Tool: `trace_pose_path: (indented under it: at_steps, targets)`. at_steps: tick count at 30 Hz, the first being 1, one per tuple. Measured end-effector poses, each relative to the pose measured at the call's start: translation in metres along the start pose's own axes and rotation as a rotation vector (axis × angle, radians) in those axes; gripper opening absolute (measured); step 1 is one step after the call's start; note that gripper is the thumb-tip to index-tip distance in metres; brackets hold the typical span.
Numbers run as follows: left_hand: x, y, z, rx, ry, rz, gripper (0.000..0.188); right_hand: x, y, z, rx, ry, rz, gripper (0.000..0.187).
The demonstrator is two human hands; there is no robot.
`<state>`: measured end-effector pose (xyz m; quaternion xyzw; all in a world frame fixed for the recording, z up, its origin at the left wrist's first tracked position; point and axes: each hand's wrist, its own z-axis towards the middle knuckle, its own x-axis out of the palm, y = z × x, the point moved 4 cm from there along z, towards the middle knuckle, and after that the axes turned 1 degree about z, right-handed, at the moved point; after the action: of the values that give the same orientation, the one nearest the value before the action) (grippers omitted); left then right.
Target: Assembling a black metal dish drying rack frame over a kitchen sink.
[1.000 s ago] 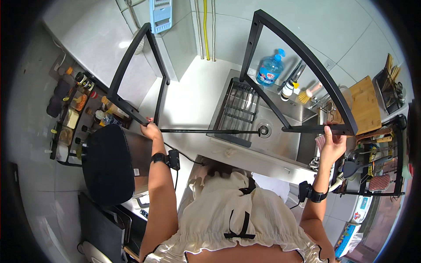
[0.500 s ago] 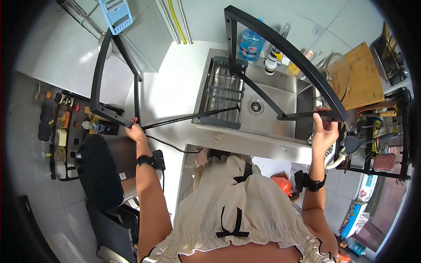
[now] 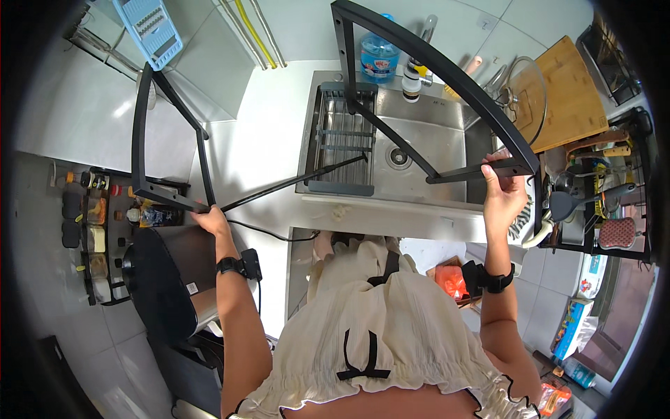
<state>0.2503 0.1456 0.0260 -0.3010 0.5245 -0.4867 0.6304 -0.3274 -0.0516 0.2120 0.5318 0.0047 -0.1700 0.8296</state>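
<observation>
A black metal rack frame with two end pieces hangs over the counter and sink in the head view. My left hand [image 3: 212, 221] is closed around the lower corner of the left end piece [image 3: 139, 140]. My right hand [image 3: 504, 195] pinches the near bar of the right end piece [image 3: 481, 103], thumb on top. From beside my left hand a thin black rod [image 3: 279, 184] slants over to the drain basket [image 3: 342, 188]; its far end lies above the basket's right side. The right end piece stands over the sink [image 3: 447, 126].
A blue grater [image 3: 150, 31] hangs near the left end piece's top. Behind the sink stand a blue bottle [image 3: 379, 59] and a faucet. At right are a glass lid, a wooden cutting board [image 3: 562, 94] and a utensil rack. A black bin-shaped appliance [image 3: 164, 283] stands by my left forearm.
The view has turned slightly, so most of the sink area sits further left and higher. Both hands keep their grip on the rack frame, which has barely moved against the sink.
</observation>
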Motion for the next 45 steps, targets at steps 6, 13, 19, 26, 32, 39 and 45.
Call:
trace_pose_path:
  at_steps: [6, 13, 19, 26, 32, 39, 45]
  targets:
    - [0.002, -0.002, -0.020, -0.082, -0.026, 0.270, 0.055, 0.003, -0.001, 0.003, 0.005, -0.017, -0.004, 0.023]
    - [0.019, -0.029, -0.136, 0.194, 0.198, 0.377, 0.061, 0.004, -0.003, 0.008, 0.049, 0.034, 0.021, 0.022]
    - [0.101, -0.081, -0.198, 0.633, 0.934, 0.053, 0.029, -0.008, 0.004, 0.012, 0.058, 0.061, 0.136, 0.023]
    - [0.222, -0.049, -0.229, 0.882, 1.166, 0.636, 0.038, -0.050, 0.029, 0.016, 0.054, 0.085, 0.184, 0.021]
    - [0.247, -0.054, -0.235, 0.805, 1.193, 0.798, 0.038, -0.100, 0.033, 0.015, 0.067, -0.010, 0.178, 0.023]
    - [0.229, -0.064, -0.234, 0.878, 1.154, 0.598, 0.021, -0.112, 0.036, 0.026, 0.088, -0.069, 0.131, 0.023]
    - [0.197, -0.095, -0.238, 0.905, 1.181, 0.473, 0.019, -0.079, 0.035, 0.035, -0.023, -0.011, 0.100, 0.023]
